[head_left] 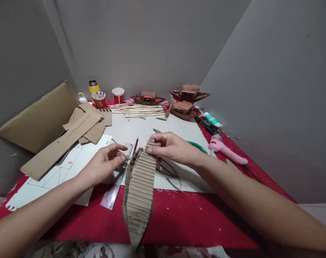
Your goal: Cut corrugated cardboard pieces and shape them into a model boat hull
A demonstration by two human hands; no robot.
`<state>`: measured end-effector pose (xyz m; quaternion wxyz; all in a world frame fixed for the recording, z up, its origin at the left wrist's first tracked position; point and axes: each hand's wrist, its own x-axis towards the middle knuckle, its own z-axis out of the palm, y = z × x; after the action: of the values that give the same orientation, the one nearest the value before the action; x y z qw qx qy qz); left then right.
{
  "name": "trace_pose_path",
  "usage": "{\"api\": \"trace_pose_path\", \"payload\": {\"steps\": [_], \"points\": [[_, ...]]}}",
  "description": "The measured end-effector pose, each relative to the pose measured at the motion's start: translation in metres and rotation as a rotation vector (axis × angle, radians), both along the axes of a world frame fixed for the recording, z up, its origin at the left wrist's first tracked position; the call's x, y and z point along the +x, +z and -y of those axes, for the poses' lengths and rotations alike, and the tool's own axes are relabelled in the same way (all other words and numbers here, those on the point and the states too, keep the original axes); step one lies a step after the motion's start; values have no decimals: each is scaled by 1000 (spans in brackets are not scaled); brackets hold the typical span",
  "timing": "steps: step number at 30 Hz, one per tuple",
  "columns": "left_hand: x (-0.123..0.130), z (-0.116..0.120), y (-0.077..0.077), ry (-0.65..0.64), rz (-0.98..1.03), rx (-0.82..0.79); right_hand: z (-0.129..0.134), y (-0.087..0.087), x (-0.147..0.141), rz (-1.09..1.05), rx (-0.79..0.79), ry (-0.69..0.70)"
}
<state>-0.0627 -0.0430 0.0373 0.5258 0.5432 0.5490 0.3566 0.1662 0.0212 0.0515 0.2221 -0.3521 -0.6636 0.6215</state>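
Observation:
A boat-shaped piece of corrugated cardboard (140,182) points its tapered tip toward me at the middle of the table's front edge. My right hand (163,146) pinches its far end between thumb and fingers. Just left of that end is my left hand (113,157), its fingers curled and thumb near the fingertips; whether something thin is between them is too small to tell. Beneath and beside the left hand lie a clear ruler (110,197) and a red pencil (135,146). Scissors with a green handle (197,146) are partly hidden behind my right hand.
Cardboard strips (63,143) and a drawn sheet (55,175) lie left. Thin sticks (141,109), red cups (99,100), a yellow bottle (93,87) and model boats (188,92) stand at the back. A pink glue gun (228,150) lies right on the red cloth (189,215).

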Motion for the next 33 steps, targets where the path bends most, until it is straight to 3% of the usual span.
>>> {"api": "trace_pose_path", "payload": {"steps": [3, 6, 10, 21, 25, 30, 33], "points": [[4, 1, -8, -56, -61, 4, 4, -3, -9, 105, 170, 82], [8, 1, -12, -101, -93, 13, 7, -6, -14, 233, 429, 80], [12, 0, -16, -158, -132, 91, 11, -8, -18, 381, 651, 83], [22, 0, -15, -195, -262, 194, 17, -27, -19, 621, 979, 0], [24, -1, -21, -163, -251, 223, 19, -30, -17, 566, 961, -74], [25, 2, -23, -132, -191, 237, 22, -24, -12, 432, 597, -104], [27, 4, -22, -104, -207, 284, 21, -24, -12, 366, 480, -65]]}}
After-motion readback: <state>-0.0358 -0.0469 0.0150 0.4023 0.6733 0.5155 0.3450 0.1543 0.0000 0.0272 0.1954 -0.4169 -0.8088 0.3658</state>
